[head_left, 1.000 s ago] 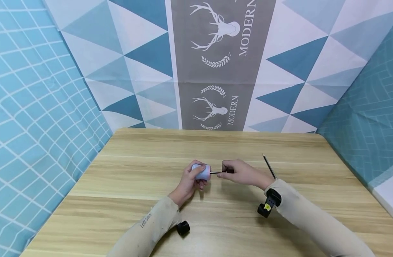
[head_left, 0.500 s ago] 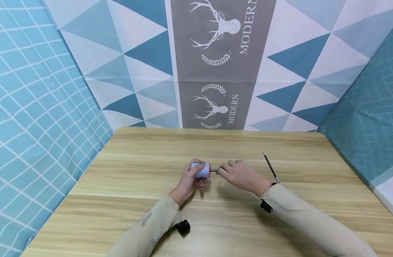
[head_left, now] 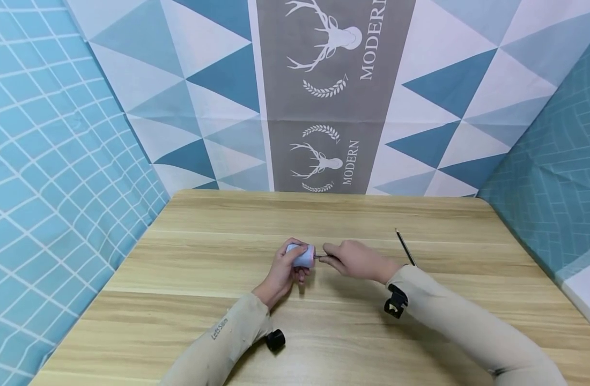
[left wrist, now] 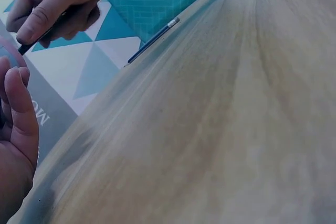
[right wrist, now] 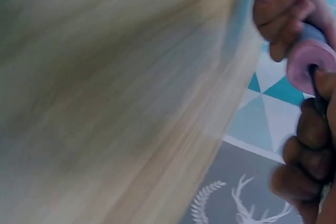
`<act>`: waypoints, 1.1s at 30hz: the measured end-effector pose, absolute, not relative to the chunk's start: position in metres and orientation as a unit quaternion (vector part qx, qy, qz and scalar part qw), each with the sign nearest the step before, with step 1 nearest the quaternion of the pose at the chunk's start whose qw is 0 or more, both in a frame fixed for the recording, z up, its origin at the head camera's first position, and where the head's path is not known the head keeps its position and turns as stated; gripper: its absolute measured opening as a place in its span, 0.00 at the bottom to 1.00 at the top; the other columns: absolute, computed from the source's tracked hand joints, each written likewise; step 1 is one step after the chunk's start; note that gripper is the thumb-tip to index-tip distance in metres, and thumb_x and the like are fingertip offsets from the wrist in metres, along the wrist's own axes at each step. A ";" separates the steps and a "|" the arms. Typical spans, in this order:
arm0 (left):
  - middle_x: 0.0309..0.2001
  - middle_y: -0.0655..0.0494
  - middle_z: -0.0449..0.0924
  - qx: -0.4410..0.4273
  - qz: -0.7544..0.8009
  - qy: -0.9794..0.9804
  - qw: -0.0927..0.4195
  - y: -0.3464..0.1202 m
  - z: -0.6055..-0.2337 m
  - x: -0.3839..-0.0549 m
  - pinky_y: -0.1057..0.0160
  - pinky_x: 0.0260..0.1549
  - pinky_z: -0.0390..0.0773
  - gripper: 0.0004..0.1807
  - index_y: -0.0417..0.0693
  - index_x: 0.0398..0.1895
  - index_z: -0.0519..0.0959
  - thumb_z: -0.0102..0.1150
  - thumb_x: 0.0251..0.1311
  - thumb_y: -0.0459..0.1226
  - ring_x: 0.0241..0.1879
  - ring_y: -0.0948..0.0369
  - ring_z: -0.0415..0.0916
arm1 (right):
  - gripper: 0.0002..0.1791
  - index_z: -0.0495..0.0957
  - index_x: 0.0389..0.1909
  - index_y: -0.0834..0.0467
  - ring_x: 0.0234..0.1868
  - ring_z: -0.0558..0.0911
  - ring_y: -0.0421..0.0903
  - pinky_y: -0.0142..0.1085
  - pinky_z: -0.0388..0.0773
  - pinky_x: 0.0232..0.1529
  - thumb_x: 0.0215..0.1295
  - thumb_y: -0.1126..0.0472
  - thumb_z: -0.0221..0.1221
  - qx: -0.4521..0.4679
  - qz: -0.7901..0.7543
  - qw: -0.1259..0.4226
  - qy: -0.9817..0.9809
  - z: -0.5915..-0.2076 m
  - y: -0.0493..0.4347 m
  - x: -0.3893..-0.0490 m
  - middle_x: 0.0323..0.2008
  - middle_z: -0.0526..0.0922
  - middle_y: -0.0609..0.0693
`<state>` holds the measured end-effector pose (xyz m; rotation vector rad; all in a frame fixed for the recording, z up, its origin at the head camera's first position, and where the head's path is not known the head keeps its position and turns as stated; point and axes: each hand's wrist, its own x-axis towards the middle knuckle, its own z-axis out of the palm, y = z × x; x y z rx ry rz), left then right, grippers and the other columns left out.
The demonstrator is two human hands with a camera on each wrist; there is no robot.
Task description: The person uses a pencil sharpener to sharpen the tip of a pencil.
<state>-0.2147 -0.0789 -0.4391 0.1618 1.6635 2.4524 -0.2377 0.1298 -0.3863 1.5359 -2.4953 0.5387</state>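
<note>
My left hand (head_left: 281, 268) holds a light blue pencil sharpener (head_left: 302, 255) with a pink end, just above the middle of the table. A dark pencil (right wrist: 315, 81) runs into the hole in that pink end (right wrist: 300, 66). Thumb and fingers of my right hand (head_left: 358, 260) pinch the pencil close to the hole, so most of its length is hidden. In the left wrist view only the sharpener's pink rim (left wrist: 21, 59) shows, at the left edge. The pencil's tip is out of sight inside the sharpener.
A second dark pencil (head_left: 405, 246) lies on the wooden table (head_left: 203, 316) beyond my right wrist, its lower end behind the sleeve. Patterned cloths (head_left: 213, 96) hang behind the table and at both sides.
My right hand has twisted over and back around the pencil and shifted slightly left, nearer the sharpener. Less of the pencil shows between them. My left hand stays nearly still.
</note>
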 end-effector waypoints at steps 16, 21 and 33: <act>0.20 0.51 0.76 0.074 0.823 0.555 0.093 -0.077 -0.441 -0.215 0.70 0.05 0.71 0.04 0.57 0.33 0.78 0.56 0.61 0.36 0.11 0.64 0.73 | 0.19 0.66 0.33 0.63 0.10 0.53 0.38 0.30 0.50 0.10 0.79 0.52 0.46 0.221 0.476 -0.422 -0.739 -0.374 0.139 -0.247 0.09 0.56 0.44; 0.20 0.51 0.76 0.085 0.815 0.564 0.102 -0.075 -0.440 -0.214 0.69 0.06 0.73 0.04 0.57 0.35 0.78 0.54 0.63 0.37 0.12 0.64 0.73 | 0.22 0.68 0.33 0.67 0.10 0.60 0.39 0.32 0.58 0.13 0.79 0.50 0.47 0.276 0.413 -0.312 -0.810 -0.370 0.143 -0.238 0.11 0.65 0.45; 0.20 0.50 0.77 0.078 0.818 0.562 0.097 -0.078 -0.439 -0.215 0.68 0.07 0.73 0.03 0.56 0.36 0.77 0.54 0.64 0.38 0.12 0.64 0.73 | 0.07 0.73 0.32 0.53 0.20 0.66 0.32 0.28 0.67 0.20 0.70 0.60 0.60 0.447 0.192 0.044 -0.873 -0.366 0.147 -0.217 0.21 0.71 0.37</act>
